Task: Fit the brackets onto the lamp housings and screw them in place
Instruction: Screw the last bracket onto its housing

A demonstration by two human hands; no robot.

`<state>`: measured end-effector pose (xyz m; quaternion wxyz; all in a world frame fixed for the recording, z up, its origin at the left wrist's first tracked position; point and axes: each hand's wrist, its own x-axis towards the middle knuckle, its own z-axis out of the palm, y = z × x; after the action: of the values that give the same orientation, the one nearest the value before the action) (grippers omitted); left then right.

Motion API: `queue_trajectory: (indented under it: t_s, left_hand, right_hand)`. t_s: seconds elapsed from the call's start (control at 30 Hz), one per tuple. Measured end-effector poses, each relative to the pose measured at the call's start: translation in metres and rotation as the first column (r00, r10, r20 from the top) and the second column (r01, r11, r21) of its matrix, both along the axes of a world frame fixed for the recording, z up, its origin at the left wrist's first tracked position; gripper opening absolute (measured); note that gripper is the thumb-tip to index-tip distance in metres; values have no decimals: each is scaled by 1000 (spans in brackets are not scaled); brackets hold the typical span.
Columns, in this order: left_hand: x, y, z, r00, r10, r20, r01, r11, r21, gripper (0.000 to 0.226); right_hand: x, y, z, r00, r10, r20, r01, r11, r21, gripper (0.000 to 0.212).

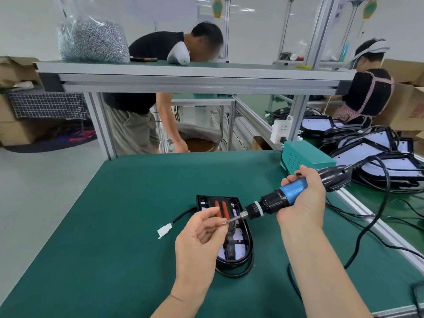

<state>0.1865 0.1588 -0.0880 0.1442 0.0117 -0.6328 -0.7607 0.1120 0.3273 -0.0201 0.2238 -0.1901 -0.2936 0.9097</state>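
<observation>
Right hand (300,198) gripping screwdriver (293,188), left fingers (215,230) pinching its bit (234,218) over lamp housing (249,246), bag (68,21) of screws (96,40)

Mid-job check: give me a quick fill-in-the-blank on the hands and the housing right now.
1. The right hand grips the electric screwdriver by its ____ body.
2. The left hand pinches a small ____ at the bit tip.
3. The lamp housing lies on the ____ mat.
4. The white connector lies to the housing's ____.
Missing words: blue, screw, green, left.
</observation>
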Motion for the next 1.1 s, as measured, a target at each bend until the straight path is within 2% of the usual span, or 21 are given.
queue_trajectory:
  t_s: [0.23,0.33,0.4,0.43,0.5,0.6,0.67,0.73,0.87,1.1]
  left_hand:
    - [-9,-10,-9,1000,-21,-1,21,1000,-3,35]
    - [-22,-23,-19,988,151,28,-148,985,-84,28]
    - [-36,-33,-27,961,240,140,-214,960,-182,17]
    - [-45,-37,-29,947,230,225,-183,960,-211,15]
    - [-62,-40,-31,915,154,374,-70,971,-230,31]
    - [-87,-40,-27,886,123,447,86,904,-420,56]
    - [-98,-38,-26,876,102,471,182,835,-519,63]
    - [-104,-37,-28,868,30,496,249,838,-486,62]
    - [-109,-40,-37,875,-18,484,241,884,-401,44]
    - [-107,-36,-36,885,-5,466,217,889,-402,52]
  right_hand:
    - [-6,-6,5,1000,4,1,-4,1000,-4,15]
    - [-9,-7,6,1000,13,-11,-13,1000,19,16]
    - [-11,-10,5,1000,20,-20,-18,997,79,15]
    - [-13,-12,5,999,23,-27,-20,993,115,14]
    - [-16,-19,4,998,26,-48,-16,982,188,12]
    - [-21,-32,4,996,51,-74,-27,955,296,16]
    - [-23,-40,4,993,88,-83,-51,925,376,19]
    - [-25,-47,3,990,112,-82,-65,896,440,21]
    - [-27,-56,4,987,140,-73,-87,869,487,22]
    - [-29,-69,3,980,187,-62,-129,846,518,17]
